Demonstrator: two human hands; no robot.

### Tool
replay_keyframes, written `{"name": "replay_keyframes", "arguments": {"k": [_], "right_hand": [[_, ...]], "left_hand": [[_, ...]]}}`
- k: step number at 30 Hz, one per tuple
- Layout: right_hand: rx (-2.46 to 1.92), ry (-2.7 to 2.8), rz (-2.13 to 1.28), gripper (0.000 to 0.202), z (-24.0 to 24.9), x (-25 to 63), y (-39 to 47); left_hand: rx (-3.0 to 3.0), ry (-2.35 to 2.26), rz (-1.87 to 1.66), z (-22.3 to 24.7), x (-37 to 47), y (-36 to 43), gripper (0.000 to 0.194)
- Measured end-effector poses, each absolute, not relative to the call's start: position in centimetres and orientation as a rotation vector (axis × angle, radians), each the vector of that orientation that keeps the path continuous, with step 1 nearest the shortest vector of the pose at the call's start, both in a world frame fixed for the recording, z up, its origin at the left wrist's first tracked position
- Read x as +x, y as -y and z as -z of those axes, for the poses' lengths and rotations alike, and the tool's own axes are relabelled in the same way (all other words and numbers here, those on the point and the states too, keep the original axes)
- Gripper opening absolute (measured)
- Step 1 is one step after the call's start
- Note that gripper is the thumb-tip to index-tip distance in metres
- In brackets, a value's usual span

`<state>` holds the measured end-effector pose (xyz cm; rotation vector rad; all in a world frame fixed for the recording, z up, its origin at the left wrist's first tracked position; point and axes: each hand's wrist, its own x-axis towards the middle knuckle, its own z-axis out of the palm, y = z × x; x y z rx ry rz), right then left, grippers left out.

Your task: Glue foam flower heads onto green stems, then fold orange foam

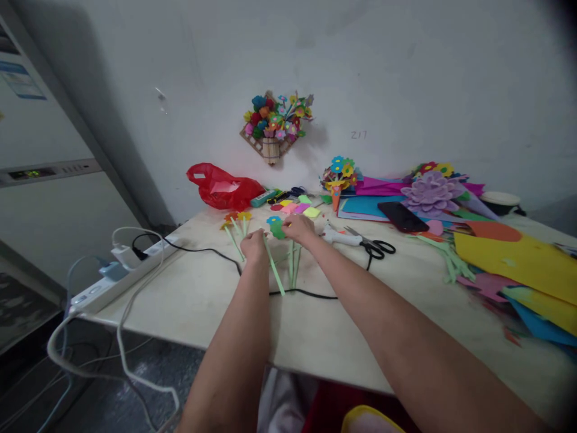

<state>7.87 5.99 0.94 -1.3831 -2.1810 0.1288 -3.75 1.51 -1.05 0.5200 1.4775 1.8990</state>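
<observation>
My left hand is closed in a pinch at the top end of a pale green paper strip, which slants down toward me. Close beside it, my right hand pinches a green paper flower at its edge. A blue paper flower shows just behind the green one. Under my right wrist lie more pale green strips. Orange and yellow paper flowers with strip stems rest left of my left hand. A white glue gun and black-handled scissors lie right of my right hand.
A black cable crosses the table to a power strip at left. Behind are a red plastic bag and coloured paper pieces. A phone, purple flower and coloured sheets occupy the right side.
</observation>
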Motion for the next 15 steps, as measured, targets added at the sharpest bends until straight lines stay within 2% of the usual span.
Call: {"name": "replay_keyframes", "arguments": {"k": [6,9,15], "right_hand": [[-1.197,1.744,-0.798,0.012,-0.9,9.6,-5.6],[-1.128,1.597,-0.980,0.008,-1.1,10.0,-4.6],[-1.082,1.467,-1.226,0.014,-1.4,10.4,-3.0]], "left_hand": [[0.698,-1.347,-1.838,0.4,-3.4,-0.9,0.015],[0.751,-1.237,-1.748,0.2,-2.9,-0.7,0.018],[0.875,-1.147,-1.719,0.6,-2.3,-1.0,0.022]]}}
